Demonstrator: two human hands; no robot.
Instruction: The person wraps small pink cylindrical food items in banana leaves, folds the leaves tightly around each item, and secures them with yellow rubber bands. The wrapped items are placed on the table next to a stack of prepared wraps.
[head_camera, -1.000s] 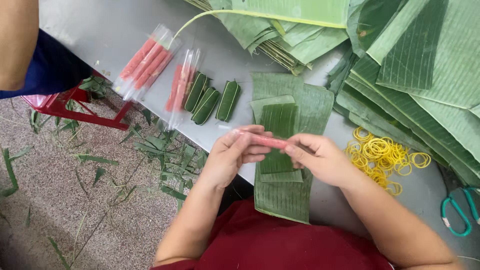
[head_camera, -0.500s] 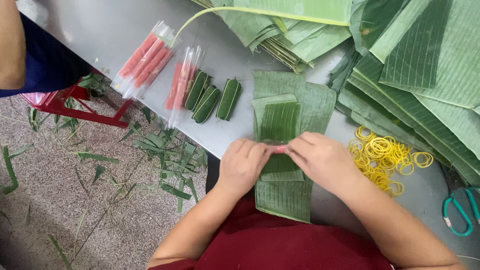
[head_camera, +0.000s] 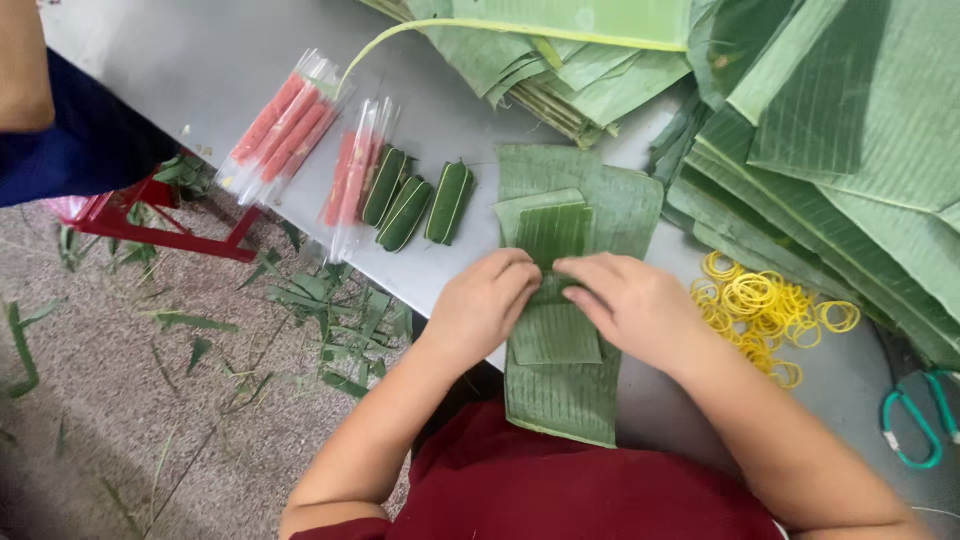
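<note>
Both hands press down on a small stack of cut banana leaf pieces (head_camera: 553, 300) lying on the grey table (head_camera: 180, 70). The left hand (head_camera: 487, 300) curls its fingers over the left edge of the top leaf. The right hand (head_camera: 630, 305) lies flat, with its fingertips meeting the left ones in the middle. Something may be tucked under the fingers, but it is hidden, so I cannot tell if either grip holds more than the leaf itself.

To do this step well, I think the hands should keep the leaf tight and straight, with both thumbs and fingers pushing evenly, so the fold does not slip or tear along the leaf lines.

Just to the left lie 3 wrapped green rolls (head_camera: 415, 205), side by side. Next to them are clear packs of pink sticks (head_camera: 285, 125). Yellow rubber bands (head_camera: 765, 305) sit in a pile near the right hand. Green-handled scissors (head_camera: 915, 425) lie at the far right. Big banana leaves (head_camera: 800, 110) are heaped at the back of the table.
</note>
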